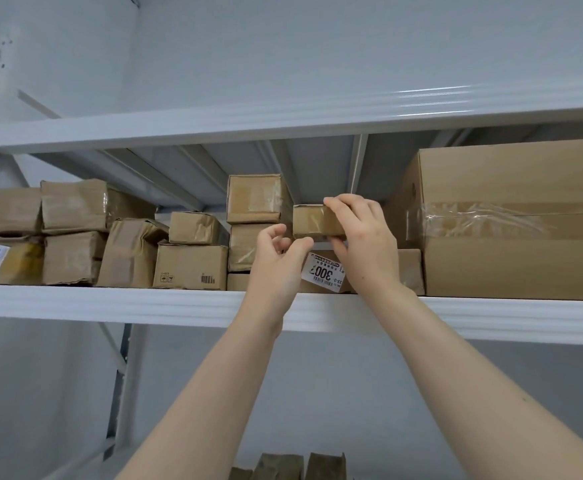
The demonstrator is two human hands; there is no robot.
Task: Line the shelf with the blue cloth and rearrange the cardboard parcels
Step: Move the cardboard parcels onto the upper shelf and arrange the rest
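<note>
A small cardboard parcel (312, 221) is held above a labelled parcel (324, 273) on the white metal shelf (110, 303). My right hand (362, 237) grips the small parcel from its right side, fingers over its top and thumb under it. Just left of it, my left hand (276, 261) has curled fingers, its thumb tip close to the parcel's lower left corner; whether it touches is unclear. To the left stands a stack of taped parcels (253, 223). No blue cloth is visible.
Several worn brown parcels (75, 233) crowd the shelf's left half. A large taped carton (515, 220) fills the right side. The upper shelf beam (283, 116) hangs low overhead. More parcels (290, 467) show below at the bottom edge.
</note>
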